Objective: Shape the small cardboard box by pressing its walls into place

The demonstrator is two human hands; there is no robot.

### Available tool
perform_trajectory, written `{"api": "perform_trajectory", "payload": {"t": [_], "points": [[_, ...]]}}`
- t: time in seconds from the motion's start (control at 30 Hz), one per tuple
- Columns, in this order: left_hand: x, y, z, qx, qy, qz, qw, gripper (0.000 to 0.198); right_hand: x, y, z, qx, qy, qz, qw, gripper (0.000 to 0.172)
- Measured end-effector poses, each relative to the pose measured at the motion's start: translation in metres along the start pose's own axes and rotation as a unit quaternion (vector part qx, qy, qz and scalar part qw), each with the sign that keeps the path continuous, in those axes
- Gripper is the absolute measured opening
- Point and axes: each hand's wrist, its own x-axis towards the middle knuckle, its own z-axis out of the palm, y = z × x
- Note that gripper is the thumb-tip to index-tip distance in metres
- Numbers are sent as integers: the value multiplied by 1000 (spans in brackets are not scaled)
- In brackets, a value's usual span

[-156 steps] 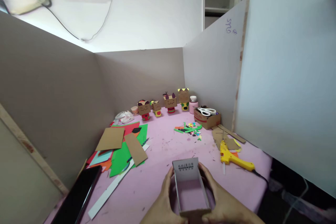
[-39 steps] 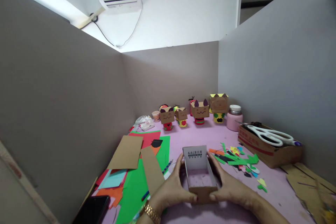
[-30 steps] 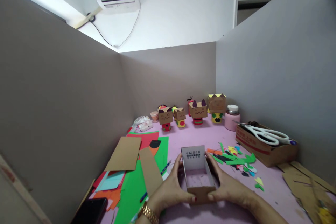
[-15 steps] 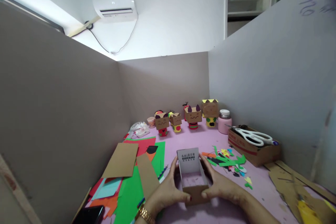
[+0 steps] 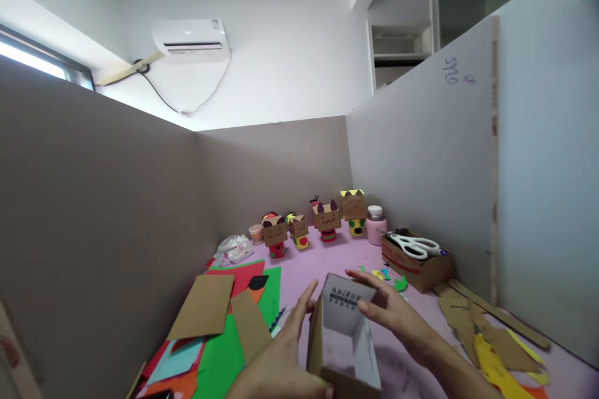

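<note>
A small open cardboard box (image 5: 344, 336), brown outside and pale inside with dark printing on its far wall, is between my hands low in the view. My left hand (image 5: 285, 349) lies along its left side, with the thumb at the near left corner and the fingers pointing forward. At the far right corner, my right hand (image 5: 393, 315) has its thumb by the printed wall and its fingers behind the upper edge. Through the box's open middle the pink table shows. The lower part of the box and of my left hand is cut off by the frame.
Cardboard-headed cat figures (image 5: 327, 218) stand at the back beside a pink jar (image 5: 376, 227). White scissors (image 5: 416, 244) rest on a carton (image 5: 412, 268). Green paper (image 5: 219, 349) and cardboard pieces (image 5: 203, 305) lie left, cardboard scraps (image 5: 491, 324) right. Partitions enclose the table.
The box has turned and come nearer, its left outer side now showing. My right hand has shifted from the near right side to the far right corner. The camera view has tilted upward.
</note>
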Motion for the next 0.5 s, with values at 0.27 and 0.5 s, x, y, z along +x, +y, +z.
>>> {"api": "perform_trajectory", "payload": {"t": [0.27, 0.5], "points": [[-16, -14, 18, -131, 126, 95, 979, 98, -27, 20, 0, 100, 99, 11, 990, 24], [0, -87, 56, -171, 248, 20, 953, 101, -35, 48, 2, 194, 127, 68, 970, 33]]}}
